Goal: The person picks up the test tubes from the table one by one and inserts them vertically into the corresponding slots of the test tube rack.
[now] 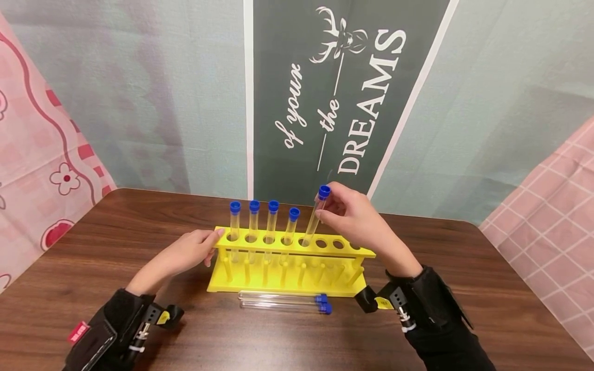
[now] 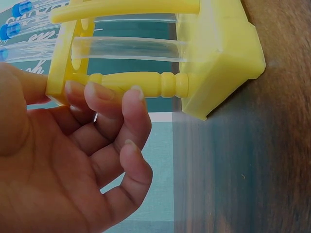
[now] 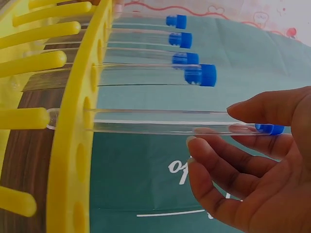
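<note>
Surface: one brown wood-grain table point(image 1: 199, 340), glossy toward your side. Room: behind it hung a pale grey-green cloth point(image 1: 204, 103) with a dark green panel point(image 1: 315, 82) edged in white; at your left, a pink cloth point(image 1: 32, 170) with flowers; at your right, a pink cloth with white grid lines point(image 1: 552, 221).

Lettering: the panel read "of your", "the" and "DREAMS", set sideways beside a white antlered deer's head. A red tag point(image 1: 78, 332) on your left sleeve carried print too small to read.

Rack: one, yellow point(image 1: 274, 281), on the table before you. Your left hand point(image 1: 190, 252) gripped its left end, thumb above the top bar, fingers curled beneath.

Tubes: four clear ones with blue caps point(image 1: 272, 219) stood in the first four holes from the left. Your right hand point(image 1: 355, 214) pinched another capped tube point(image 1: 313, 221) near its cap; it leaned, its lower end through the fifth hole. Two more capped tubes point(image 1: 283, 305) lay side by side in front of the rack.
</note>
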`<control>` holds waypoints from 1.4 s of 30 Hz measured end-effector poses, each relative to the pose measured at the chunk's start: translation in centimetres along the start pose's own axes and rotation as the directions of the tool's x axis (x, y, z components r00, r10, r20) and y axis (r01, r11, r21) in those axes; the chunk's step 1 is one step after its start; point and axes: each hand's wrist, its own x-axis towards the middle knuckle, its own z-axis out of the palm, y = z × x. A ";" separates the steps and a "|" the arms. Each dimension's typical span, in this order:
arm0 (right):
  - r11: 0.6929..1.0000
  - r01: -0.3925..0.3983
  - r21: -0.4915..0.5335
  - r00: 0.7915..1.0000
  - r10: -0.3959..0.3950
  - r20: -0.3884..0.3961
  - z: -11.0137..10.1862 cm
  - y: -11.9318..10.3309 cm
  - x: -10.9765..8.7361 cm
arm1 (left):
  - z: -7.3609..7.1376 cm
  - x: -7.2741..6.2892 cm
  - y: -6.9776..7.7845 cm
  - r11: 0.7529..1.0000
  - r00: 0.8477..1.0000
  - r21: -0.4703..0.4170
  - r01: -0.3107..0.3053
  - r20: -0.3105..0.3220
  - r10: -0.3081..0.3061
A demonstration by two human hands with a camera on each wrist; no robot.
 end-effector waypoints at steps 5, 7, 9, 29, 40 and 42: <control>1.000 -0.011 -0.029 1.000 0.011 0.009 0.6 0.4 0.1 | 0.0 0.0 0.0 1.000 1.000 -0.001 0.001 0.003 -0.001; 0.999 -0.018 -0.037 1.000 0.018 0.017 0.8 0.5 0.1 | -0.1 0.0 -0.1 1.000 1.000 -0.002 0.000 0.005 0.000; 0.999 -0.026 -0.044 0.999 0.027 0.027 1.0 0.7 0.0 | -0.1 0.1 -0.1 1.000 1.000 0.000 0.001 0.007 -0.001; 0.994 -0.057 -0.096 0.996 0.064 0.069 2.2 1.6 -0.1 | -0.1 0.1 -0.1 1.000 0.999 -0.014 0.028 0.019 -0.028; 0.993 -0.065 -0.096 0.993 0.074 0.088 2.5 1.9 -0.1 | -0.1 0.2 -0.2 1.000 1.000 -0.019 0.022 0.019 -0.022; 0.993 -0.068 -0.099 0.993 0.077 0.089 2.6 1.9 -0.1 | -0.1 0.2 -0.3 1.000 1.000 -0.017 0.025 0.020 -0.025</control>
